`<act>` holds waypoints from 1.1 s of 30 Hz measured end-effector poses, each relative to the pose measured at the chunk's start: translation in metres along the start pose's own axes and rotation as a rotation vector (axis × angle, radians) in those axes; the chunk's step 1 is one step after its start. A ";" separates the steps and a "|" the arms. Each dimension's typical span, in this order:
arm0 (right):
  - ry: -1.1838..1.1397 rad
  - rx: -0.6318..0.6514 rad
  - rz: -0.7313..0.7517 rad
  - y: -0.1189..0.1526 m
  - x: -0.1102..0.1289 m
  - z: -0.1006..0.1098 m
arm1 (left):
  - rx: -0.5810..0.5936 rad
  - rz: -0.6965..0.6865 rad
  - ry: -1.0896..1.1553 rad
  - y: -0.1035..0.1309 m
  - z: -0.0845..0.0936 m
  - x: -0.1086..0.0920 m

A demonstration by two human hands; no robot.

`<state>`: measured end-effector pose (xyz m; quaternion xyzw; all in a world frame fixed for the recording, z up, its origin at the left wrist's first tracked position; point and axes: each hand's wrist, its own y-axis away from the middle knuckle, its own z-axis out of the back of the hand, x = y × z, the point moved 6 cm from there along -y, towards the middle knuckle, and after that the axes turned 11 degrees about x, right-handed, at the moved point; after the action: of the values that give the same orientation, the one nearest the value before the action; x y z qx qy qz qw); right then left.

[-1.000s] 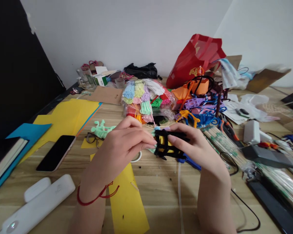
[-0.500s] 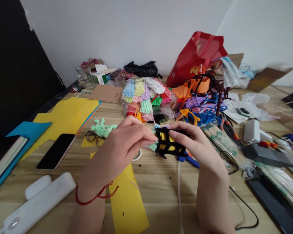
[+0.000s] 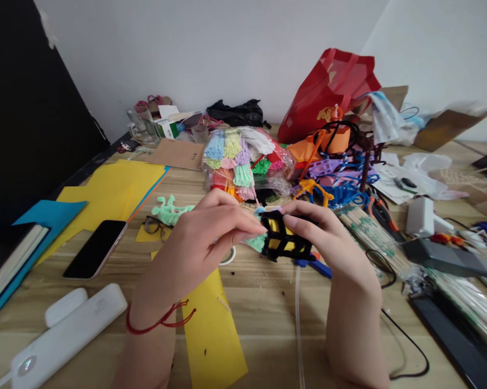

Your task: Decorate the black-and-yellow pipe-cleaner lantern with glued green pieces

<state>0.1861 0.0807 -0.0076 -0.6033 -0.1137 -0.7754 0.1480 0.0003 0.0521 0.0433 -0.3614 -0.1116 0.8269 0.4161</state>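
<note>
My right hand (image 3: 322, 232) is wrapped round a small cylinder (image 3: 286, 237) of yellow paper caged in black fuzzy pipe-cleaner strips, lying on its side above the table. At its left end, the fingertips of my left hand (image 3: 227, 227) pinch a mint-green fuzzy piece (image 3: 257, 243), which looks like pipe cleaner. Light blue and lilac bits show just behind it. A mint-green pipe-cleaner figure (image 3: 170, 210) lies beyond my left hand. Under my left forearm is a strip of yellow paper (image 3: 214, 335). My fingers partly hide the cylinder's far side.
Bagged pipe cleaners (image 3: 243, 156) lie behind my hands, with a red bag (image 3: 328, 97) farther back. Bundled sticks (image 3: 373, 237), pliers (image 3: 383, 213) and a white adapter (image 3: 419, 216) are on the right. A phone (image 3: 95, 249), yellow sheets (image 3: 105, 183) and a white power strip (image 3: 73, 335) lie left.
The cylinder and both hands have shifted very slightly right, and a bit more of the mint-green piece shows at its left end. Both hands keep their hold.
</note>
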 end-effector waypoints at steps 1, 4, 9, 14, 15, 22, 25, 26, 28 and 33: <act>0.001 0.002 0.004 0.000 0.001 0.000 | 0.000 0.008 -0.004 0.000 0.000 0.000; 0.009 0.013 0.004 0.001 0.002 0.000 | 0.015 0.025 -0.013 0.001 -0.001 0.000; -0.002 0.001 0.022 0.002 0.004 -0.001 | 0.035 0.049 -0.034 0.002 -0.002 -0.001; -0.002 -0.011 0.031 0.002 0.004 -0.002 | 0.010 0.057 -0.061 0.003 -0.002 -0.003; 0.000 -0.011 0.026 0.001 0.004 -0.002 | 0.007 0.060 -0.069 0.003 -0.002 -0.004; -0.010 -0.011 0.028 -0.001 0.002 -0.001 | 0.001 0.038 -0.088 0.004 -0.004 -0.005; -0.007 -0.003 0.023 0.000 0.000 -0.001 | -0.001 0.043 -0.085 0.004 -0.004 -0.005; 0.002 -0.001 0.020 0.000 -0.001 -0.001 | 0.003 0.050 -0.082 0.004 -0.004 -0.006; 0.025 -0.010 0.025 0.000 -0.001 0.000 | -0.003 0.062 -0.072 0.004 -0.003 -0.006; 0.057 -0.051 0.053 0.001 0.000 0.004 | -0.121 0.037 -0.047 0.006 0.004 -0.009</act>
<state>0.1902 0.0818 -0.0068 -0.5874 -0.0734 -0.7907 0.1563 -0.0025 0.0422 0.0476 -0.3682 -0.1647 0.8345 0.3754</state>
